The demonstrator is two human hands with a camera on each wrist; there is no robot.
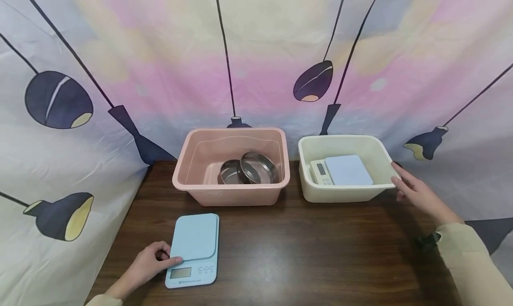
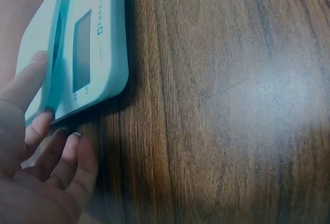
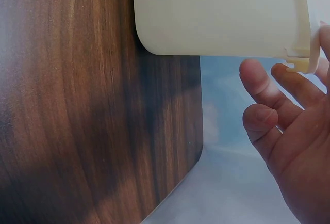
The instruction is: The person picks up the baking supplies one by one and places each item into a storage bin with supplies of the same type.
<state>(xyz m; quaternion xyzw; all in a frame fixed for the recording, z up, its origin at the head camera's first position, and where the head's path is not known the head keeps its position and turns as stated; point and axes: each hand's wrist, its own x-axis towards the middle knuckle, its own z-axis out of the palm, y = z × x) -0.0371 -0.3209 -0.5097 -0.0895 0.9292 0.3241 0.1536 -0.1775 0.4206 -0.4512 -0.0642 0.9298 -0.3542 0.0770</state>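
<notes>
A light blue kitchen scale [image 1: 194, 239] lies at the left front of the table, its display towards me. My left hand [image 1: 150, 262] pinches its left edge, thumb on top and index finger at the side; the other fingers [image 2: 77, 170] curl below. At the right, my right hand [image 1: 414, 190] holds the rim of a cream plastic basin [image 1: 344, 193], the thumb over the rim and fingers beneath it. In the right wrist view, the basin's wall [image 3: 221, 17] fills the top. Inside that basin rests a second kitchen scale [image 1: 348, 170] with a white platform, slightly tilted.
A pink plastic basin [image 1: 236, 196] stands left of the cream one and holds two round metal sieves [image 1: 256, 169], one leaning on the other. Both basins stand along the back of the dark wooden table [image 1: 288, 248]. A printed cloth [image 1: 260, 52] hangs behind.
</notes>
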